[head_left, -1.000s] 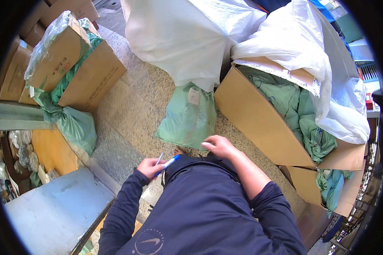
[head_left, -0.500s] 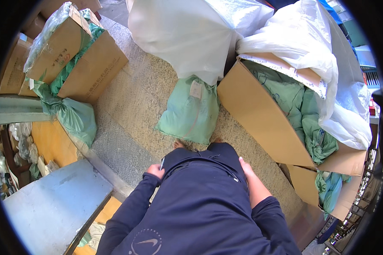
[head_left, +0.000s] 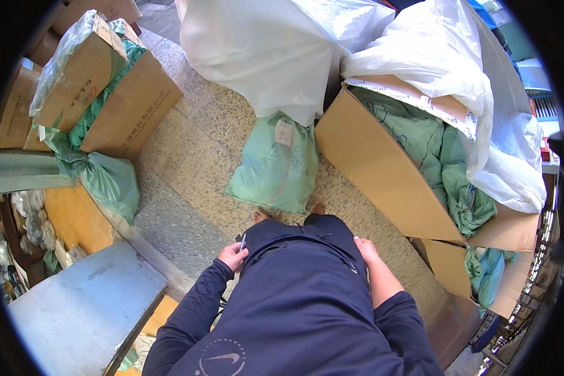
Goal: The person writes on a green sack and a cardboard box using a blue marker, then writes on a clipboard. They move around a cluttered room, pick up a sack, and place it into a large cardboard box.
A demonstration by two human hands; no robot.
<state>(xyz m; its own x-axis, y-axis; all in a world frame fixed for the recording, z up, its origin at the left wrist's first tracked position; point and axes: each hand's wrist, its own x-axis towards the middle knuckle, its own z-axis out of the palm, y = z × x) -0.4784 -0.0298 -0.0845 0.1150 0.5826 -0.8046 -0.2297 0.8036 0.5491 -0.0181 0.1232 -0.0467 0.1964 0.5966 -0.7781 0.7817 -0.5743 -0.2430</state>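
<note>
At my left thigh, my left hand point(head_left: 233, 255) is closed around a slim, pale, pen-like stick point(head_left: 242, 242) that points up from the fingers. My right hand point(head_left: 366, 250) rests along the outside of my right thigh, against the dark trousers point(head_left: 294, 230); most of its fingers are hidden, and nothing shows in it. Just beyond my bare feet stands a stuffed green bag point(head_left: 272, 169) with a white tag point(head_left: 284, 133) at its top. Neither hand touches that bag.
A large carton point(head_left: 388, 169) of green bags, partly under white plastic sheeting point(head_left: 432, 56), stands at right. Ahead is a plastic-covered stack point(head_left: 250, 56). Cartons point(head_left: 131, 103) and a tied green bag point(head_left: 113, 185) sit at left, above a blue-grey tabletop point(head_left: 84, 307).
Both hands have shifted slightly beside the thighs, the left one showing more of its fingers and the stick. The view has tilted a little; bags and cartons stay in place.
</note>
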